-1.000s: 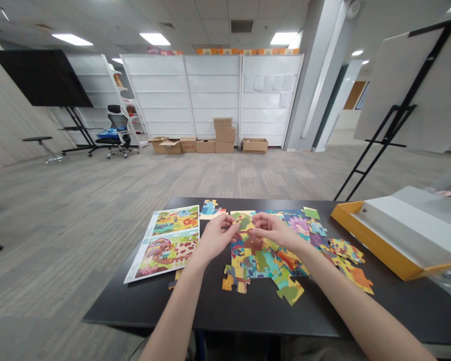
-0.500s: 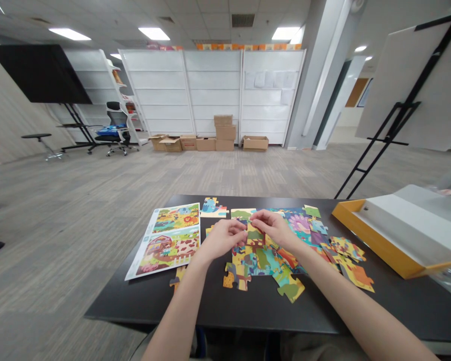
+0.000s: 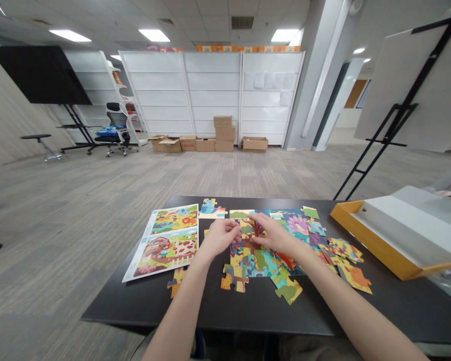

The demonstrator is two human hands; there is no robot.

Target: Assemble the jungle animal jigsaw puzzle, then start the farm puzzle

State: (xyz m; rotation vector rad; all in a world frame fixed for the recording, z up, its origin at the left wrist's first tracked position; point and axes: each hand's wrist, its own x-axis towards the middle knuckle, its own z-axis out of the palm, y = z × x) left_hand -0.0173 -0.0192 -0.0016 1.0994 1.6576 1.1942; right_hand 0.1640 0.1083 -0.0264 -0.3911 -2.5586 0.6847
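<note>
My left hand (image 3: 221,237) is closed, fingers curled together at the left edge of a green and yellow puzzle piece (image 3: 247,227). What its fingertips hold, if anything, is hidden. Across from it my right hand (image 3: 273,235) is open, thumb and forefinger spread apart at the right side of that piece. The piece lies flat among joined jigsaw pieces (image 3: 261,263) with bright animal and plant pictures. Left of my hands is a printed picture sheet (image 3: 169,243) showing two scenes. A blue elephant puzzle section (image 3: 210,208) sits behind my left hand.
Loose puzzle pieces (image 3: 286,290) lie near the front, and more puzzle pieces (image 3: 351,265) are piled at the right. An open yellow and white box (image 3: 383,245) stands on the right of the black table (image 3: 154,303). A whiteboard easel (image 3: 391,125) rises beyond it.
The green and yellow piece has gone slightly left and down onto the joined pieces. My right hand's thumb and fingers have spread apart; my left hand has shifted slightly left.
</note>
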